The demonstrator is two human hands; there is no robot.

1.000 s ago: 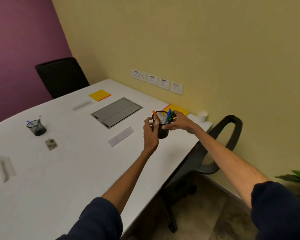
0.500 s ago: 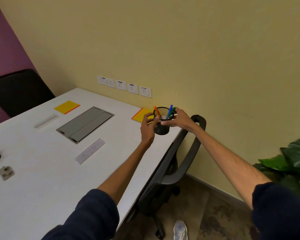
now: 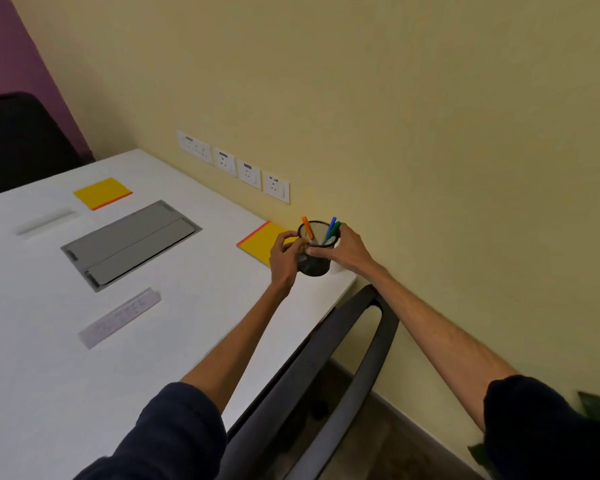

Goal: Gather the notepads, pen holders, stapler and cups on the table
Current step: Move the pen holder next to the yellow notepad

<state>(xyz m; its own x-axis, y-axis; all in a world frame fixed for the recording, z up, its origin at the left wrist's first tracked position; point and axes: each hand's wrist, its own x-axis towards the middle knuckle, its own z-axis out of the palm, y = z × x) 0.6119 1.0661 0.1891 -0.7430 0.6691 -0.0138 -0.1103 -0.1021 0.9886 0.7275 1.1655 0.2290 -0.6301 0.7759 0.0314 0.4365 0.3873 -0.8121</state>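
Observation:
A black mesh pen holder [image 3: 315,261] with orange, blue and green pens stands near the table's far right corner. My left hand [image 3: 284,263] grips its left side and my right hand [image 3: 345,249] grips its rim and right side. A yellow notepad [image 3: 262,242] with a red edge lies just left of the holder, partly under my left hand. A second yellow notepad [image 3: 102,192] lies farther left on the white table [image 3: 32,341].
A grey cable hatch [image 3: 132,244] is set into the table's middle. Two clear name plates [image 3: 120,317] [image 3: 45,221] lie nearby. A black chair [image 3: 326,368] stands at the table's right edge, another chair [image 3: 18,140] at far left. Wall sockets [image 3: 232,166] line the wall.
The view has swung right; the other pen holder and the stapler have left the frame. Both hands have carried the pen holder toward the far right corner, beside the yellow notepad.

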